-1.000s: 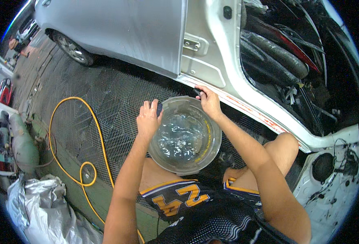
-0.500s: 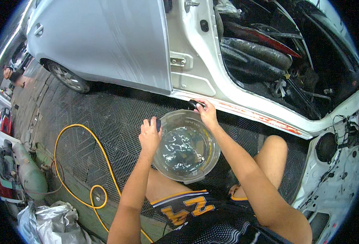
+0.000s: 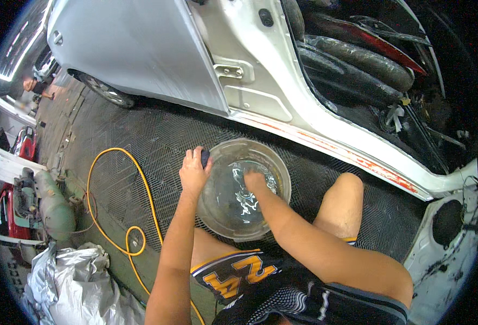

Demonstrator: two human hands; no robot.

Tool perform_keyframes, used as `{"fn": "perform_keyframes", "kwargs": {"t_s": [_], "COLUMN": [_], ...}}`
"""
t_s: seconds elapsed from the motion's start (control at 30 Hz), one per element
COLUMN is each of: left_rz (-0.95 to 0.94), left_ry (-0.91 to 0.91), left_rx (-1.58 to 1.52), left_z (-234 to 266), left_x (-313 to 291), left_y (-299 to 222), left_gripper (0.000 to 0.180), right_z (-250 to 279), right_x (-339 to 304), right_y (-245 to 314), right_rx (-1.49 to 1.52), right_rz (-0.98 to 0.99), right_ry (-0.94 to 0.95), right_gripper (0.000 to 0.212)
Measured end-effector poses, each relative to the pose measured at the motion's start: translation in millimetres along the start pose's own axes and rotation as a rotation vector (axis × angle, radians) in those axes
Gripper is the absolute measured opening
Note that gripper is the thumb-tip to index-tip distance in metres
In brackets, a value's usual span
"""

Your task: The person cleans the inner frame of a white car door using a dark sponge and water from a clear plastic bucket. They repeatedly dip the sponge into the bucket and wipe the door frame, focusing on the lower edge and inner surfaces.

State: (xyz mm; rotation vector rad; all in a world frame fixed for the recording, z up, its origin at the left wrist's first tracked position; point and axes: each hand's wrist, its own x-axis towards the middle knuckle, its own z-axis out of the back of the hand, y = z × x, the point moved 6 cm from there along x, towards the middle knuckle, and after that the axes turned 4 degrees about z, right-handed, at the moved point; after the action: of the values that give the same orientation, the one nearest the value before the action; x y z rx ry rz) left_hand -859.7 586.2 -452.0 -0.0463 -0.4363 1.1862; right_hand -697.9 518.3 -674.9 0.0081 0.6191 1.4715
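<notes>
A round translucent grey bucket of rippling water stands on the floor between my knees. At its far left rim, my left hand is closed around a small dark block. My right hand reaches down into the bucket. Its fingers dip under the water and are hidden, so whatever they hold does not show. Beyond the bucket runs the car's white door sill, with worn orange-red patches along its right part.
A grey car door hangs at the upper left, beside the open cabin with a dusty seat. A yellow hose loops across the dark grid floor. Silver sheeting and a green tank lie at left. Another person is far off.
My right hand has left the door sill, where it held a small black thing, and gone down into the water. My left hand still holds the dark block by the rim. The view has shifted.
</notes>
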Motion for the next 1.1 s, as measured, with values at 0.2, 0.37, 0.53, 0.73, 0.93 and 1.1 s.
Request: {"fn": "perform_keyframes", "kwargs": {"t_s": [0.2,0.37,0.53,0.73,0.93,1.1], "left_rz": [-0.040,-0.053,-0.028,-0.005,-0.002,-0.025], "left_ry": [-0.063,-0.059,-0.043,-0.021,0.011,0.044], "left_rx": [0.017,0.040,0.056,-0.023,-0.105,-0.140], "left_z": [-2.4,-2.8,-0.3,-0.1,-4.6,-11.5], "left_x": [-0.7,-2.2,5.6,6.9,7.1,12.1], "left_y": [4.9,4.6,-3.8,-4.9,-0.3,-16.0], "left_gripper": [0.045,0.045,0.046,0.046,0.048,0.048], "right_z": [-19.2,51.1,46.4,25.6,16.5,14.2], "right_x": [12.2,3.6,10.9,1.7,-9.3,-30.5], "right_y": [24.8,34.9,27.2,5.3,-19.1,-29.1], "right_rx": [0.195,0.511,0.855,0.537,0.474,0.424], "right_rz": [0.007,-0.062,-0.138,-0.292,-0.330,-0.332], "right_ry": [0.122,-0.080,-0.157,0.001,0.143,0.091], "right_gripper": [0.027,0.030,0.046,0.036,0.038,0.040]}}
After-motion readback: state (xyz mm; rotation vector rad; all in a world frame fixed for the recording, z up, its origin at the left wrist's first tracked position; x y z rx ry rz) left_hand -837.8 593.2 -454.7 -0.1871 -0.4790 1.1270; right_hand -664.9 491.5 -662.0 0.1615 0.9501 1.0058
